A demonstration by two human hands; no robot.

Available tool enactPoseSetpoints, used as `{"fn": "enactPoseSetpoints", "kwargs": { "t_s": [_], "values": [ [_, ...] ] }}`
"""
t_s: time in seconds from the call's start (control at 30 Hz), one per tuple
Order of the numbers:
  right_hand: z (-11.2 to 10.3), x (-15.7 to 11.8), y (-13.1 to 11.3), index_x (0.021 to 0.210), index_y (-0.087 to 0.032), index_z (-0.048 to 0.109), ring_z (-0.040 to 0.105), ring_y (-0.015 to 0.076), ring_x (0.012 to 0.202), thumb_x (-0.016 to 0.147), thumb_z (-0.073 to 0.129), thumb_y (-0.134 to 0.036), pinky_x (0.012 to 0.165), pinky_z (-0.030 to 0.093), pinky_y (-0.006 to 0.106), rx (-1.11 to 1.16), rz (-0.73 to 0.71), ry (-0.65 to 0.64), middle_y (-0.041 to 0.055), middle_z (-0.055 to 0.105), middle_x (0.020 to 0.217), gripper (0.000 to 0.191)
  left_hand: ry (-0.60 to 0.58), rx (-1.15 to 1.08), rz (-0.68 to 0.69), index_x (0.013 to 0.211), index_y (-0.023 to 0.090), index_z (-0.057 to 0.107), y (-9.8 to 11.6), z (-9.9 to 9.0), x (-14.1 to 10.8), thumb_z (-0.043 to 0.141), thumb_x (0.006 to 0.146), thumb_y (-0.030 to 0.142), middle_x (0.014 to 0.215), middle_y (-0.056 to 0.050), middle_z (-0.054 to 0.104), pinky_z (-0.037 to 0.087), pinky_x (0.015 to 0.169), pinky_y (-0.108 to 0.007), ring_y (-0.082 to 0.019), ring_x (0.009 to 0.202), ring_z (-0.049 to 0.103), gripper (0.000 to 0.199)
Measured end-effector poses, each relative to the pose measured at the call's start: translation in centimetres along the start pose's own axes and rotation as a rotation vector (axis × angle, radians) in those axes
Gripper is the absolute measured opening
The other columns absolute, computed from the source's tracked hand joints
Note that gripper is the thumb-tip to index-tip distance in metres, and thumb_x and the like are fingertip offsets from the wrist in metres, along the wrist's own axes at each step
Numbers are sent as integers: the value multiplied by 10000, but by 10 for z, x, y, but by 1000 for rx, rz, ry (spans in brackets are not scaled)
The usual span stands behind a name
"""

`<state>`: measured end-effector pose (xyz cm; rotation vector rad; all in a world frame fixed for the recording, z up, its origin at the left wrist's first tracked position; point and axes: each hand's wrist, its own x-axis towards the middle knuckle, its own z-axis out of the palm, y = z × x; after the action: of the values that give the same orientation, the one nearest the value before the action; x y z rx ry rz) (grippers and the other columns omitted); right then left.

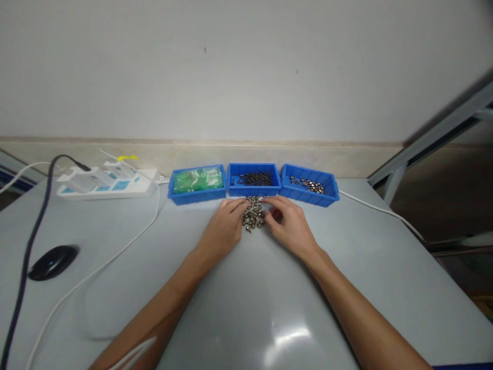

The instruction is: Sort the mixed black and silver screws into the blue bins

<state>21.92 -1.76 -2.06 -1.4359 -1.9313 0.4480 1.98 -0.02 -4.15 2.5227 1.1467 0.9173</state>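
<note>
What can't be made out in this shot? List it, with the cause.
Head view: piece count and exact types in the metal pile; too small, overlapping.
Head view: whether the right hand or left hand pinches a piece; curled fingers, tiny parts.
Head view: what the green contents of the left bin are; blurred.
Head view: dark cable's near end; cut off by the bottom edge.

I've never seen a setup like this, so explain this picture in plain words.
No machine here: these are a person's bare left hand and right hand, seen from a head-worn camera looking forward and down. They closely flank a pile of small metal parts on the grey table; whether either grip holds one, I cannot tell. Behind it, the left blue bin holds a green packet, the middle blue bin dark slim pieces, the right blue bin shiny pieces. A white power strip lies left.
</note>
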Motion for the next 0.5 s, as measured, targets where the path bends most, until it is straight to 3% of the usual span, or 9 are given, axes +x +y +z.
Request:
{"fn": "enactPoseSetpoints", "kwargs": {
  "t_s": [0.1, 0.23, 0.4, 0.5],
  "values": [
    [4, 3, 0, 1228, -129, 696, 688, 242, 936, 908, 538, -161, 932, 536, 398, -21, -11, 43, 144, 707, 1214, 359, -5, 62, -18, 1299, 107, 625, -3, 1, -1, 454, 900, 2, 1317, -169, 666, 496, 1074, -512, -279, 1185, 601, 447],
    [9, 4, 1, 1245, -126, 688, 641, 270, 1152, 956, 511, -180, 1061, 478, 424, -19, -108, -21, 143, 709, 1238, 344, -36, 29, 4, 1328, 87, 607, -2, 3, 0, 424, 899, -20, 1328, -157, 670, 508, 1063, -471, -257, 1150, 607, 478],
    [10, 5, 4, 1166, -131, 726, 619, 296, 1072, 968, 527, -210, 991, 498, 473, -100, -150, 70, 142, 725, 1180, 292, 10, 107, -3, 1341, 80, 604, 1, 2, 4, 435, 977, 87, 1367, -156, 647, 460, 1104, -506, -286, 1224, 544, 401],
    [10, 6, 5, 1180, -147, 723, 626, 285, 1074, 960, 518, -171, 999, 490, 462, -70, -178, -4, 123, 744, 1161, 302, -17, 105, 13, 1334, 93, 608, 3, 0, 6, 444, 1003, 149, 1337, -138, 666, 464, 1091, -514, -290, 1208, 537, 374]
  ]
}}
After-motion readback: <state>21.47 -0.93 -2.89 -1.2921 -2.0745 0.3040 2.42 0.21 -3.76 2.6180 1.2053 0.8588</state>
